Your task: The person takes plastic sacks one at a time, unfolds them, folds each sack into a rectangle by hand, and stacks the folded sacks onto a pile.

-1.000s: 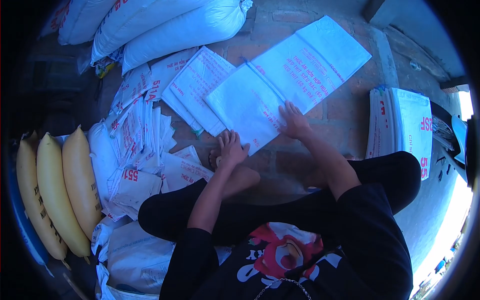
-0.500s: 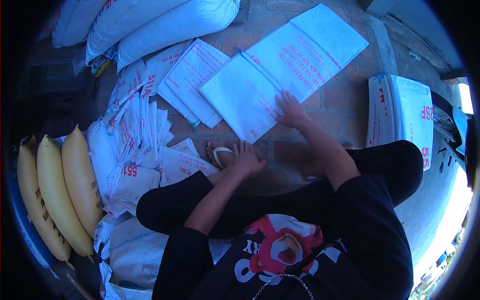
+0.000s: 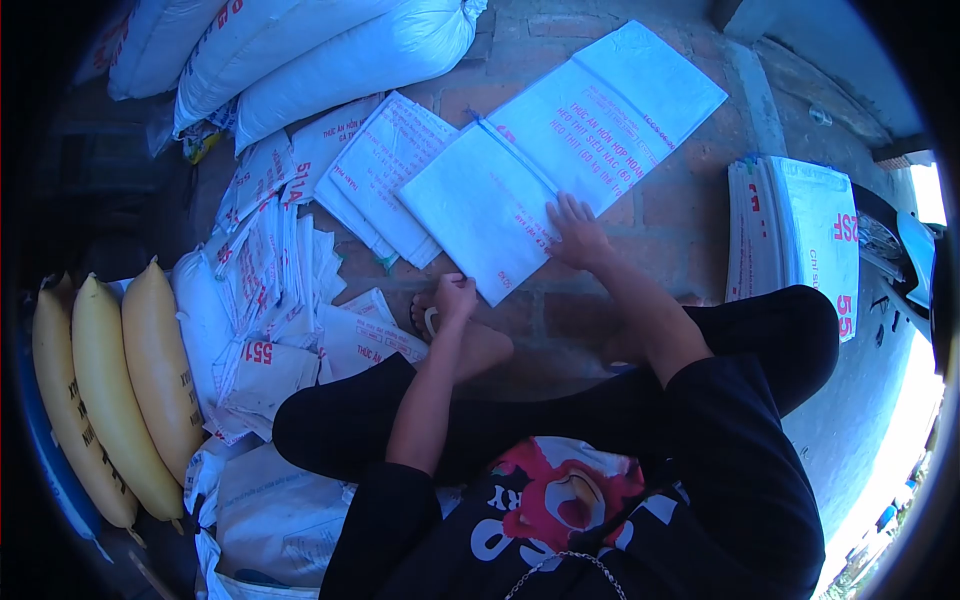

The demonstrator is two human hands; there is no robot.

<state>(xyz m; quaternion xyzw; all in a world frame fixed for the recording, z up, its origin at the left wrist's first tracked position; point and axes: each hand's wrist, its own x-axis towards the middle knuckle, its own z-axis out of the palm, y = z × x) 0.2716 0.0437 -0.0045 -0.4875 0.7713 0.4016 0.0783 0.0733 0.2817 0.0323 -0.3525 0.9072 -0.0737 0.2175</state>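
Observation:
A long white sack [image 3: 560, 150] with red print lies flat and folded across on the brick floor in front of me. My right hand [image 3: 580, 235] rests on its near right edge, fingers spread, beside the fold. At the sack's near left corner is my left hand [image 3: 457, 297], its fingers curled together; what they pinch, if anything, is too small to tell. Left of the sack, another stack of folded white sacks [image 3: 385, 175] touches it.
Full white sacks [image 3: 350, 70] lie at the upper left. Several yellow filled bags [image 3: 115, 390] stand at the left, beside loose folded sacks [image 3: 265, 270]. A sack stack [image 3: 800, 225] stands at the right near a wheel [image 3: 880, 240]. A sandalled foot [image 3: 425, 315] is by my left hand.
My left hand has gone from lying flat with fingers spread to curled fingers, after drawing back and returning to the sack's corner. My right hand stays on the sack.

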